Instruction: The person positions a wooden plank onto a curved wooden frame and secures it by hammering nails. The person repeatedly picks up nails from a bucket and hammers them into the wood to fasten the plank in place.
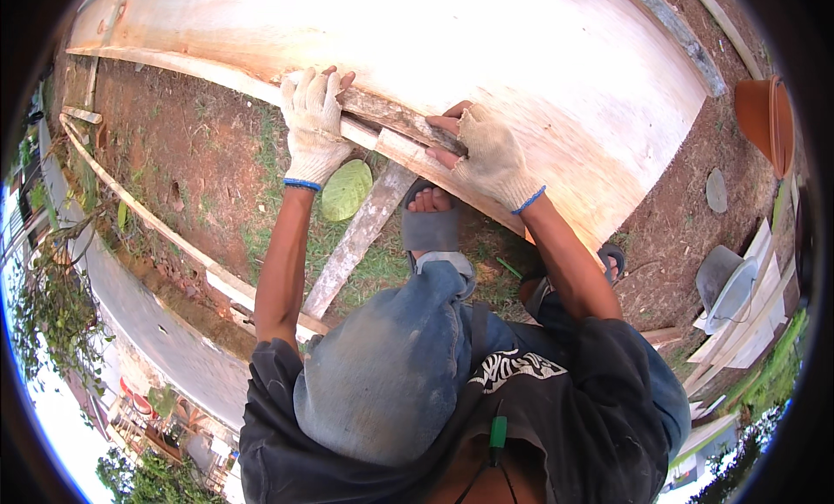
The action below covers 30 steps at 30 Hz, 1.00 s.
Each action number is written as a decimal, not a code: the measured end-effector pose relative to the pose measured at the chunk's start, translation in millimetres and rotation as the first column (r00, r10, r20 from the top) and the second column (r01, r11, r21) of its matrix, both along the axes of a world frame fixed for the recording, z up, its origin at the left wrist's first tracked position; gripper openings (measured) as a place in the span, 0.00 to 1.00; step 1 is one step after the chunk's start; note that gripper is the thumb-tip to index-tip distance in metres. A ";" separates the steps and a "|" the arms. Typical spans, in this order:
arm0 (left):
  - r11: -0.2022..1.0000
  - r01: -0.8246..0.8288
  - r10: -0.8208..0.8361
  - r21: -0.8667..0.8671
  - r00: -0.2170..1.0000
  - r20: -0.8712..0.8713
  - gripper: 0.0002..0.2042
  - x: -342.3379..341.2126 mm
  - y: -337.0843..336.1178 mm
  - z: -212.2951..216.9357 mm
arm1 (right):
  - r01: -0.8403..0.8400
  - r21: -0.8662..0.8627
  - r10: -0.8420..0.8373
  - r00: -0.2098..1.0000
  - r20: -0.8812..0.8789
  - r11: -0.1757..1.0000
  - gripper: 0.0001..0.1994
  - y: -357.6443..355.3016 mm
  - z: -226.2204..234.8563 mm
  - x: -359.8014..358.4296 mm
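Note:
A broad, pale plywood sheet (521,48) spreads out before me, sunlit along its far part. Along its near edge lies a rough, bark-marked wooden strip (395,115). My left hand (314,130), in a cream knit glove with bare fingertips, curls its fingers over the strip's left end. On the right end, my right hand (499,156), gloved the same way, grips the strip between thumb and fingers. Just below the strip runs a lighter wooden batten (415,155) along the sheet's edge. What is under the fingers is hidden.
A weathered plank (360,239) slants from beneath the sheet toward my knee, beside a large green leaf (346,191). My sandalled foot (430,222) stands close by. A long pole (165,226) lies left. At right are a terracotta pot (757,122), a basin (731,295) and several boards (749,321).

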<state>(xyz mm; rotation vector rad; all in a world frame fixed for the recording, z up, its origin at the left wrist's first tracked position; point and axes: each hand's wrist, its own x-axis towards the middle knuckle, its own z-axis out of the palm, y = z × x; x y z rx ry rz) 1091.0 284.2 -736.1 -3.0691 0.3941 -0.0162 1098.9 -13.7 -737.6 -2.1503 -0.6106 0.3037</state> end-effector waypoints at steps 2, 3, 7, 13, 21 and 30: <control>0.998 0.017 -0.016 -0.053 1.000 0.019 0.40 -0.3 3.5 -6.1 | -0.027 -0.006 0.027 0.999 -0.031 1.000 0.23 -0.5 -2.1 1.2; 0.997 0.027 -0.025 -0.074 0.999 0.028 0.40 -0.8 5.7 -8.4 | -0.040 -0.003 0.039 0.998 -0.047 0.999 0.23 -0.5 -2.0 1.8; 1.000 0.020 -0.020 -0.017 1.000 0.018 0.41 2.1 6.8 -12.0 | -0.057 0.022 0.057 0.998 -0.011 0.998 0.26 -2.4 8.9 -1.8; 0.989 0.072 -0.060 -0.131 0.994 0.090 0.42 0.2 7.7 -5.2 | -0.150 -0.237 0.166 0.985 0.046 0.960 0.43 7.8 10.0 -12.8; 0.987 0.069 -0.055 -0.144 0.994 0.099 0.38 2.7 -3.5 -7.7 | -0.112 -0.279 0.126 0.991 0.033 0.954 0.45 11.8 20.4 -20.7; 0.991 0.071 -0.060 -0.110 0.993 0.106 0.40 0.1 3.7 -0.9 | 0.245 -0.072 -0.242 0.969 0.044 0.967 0.44 1.5 33.2 6.6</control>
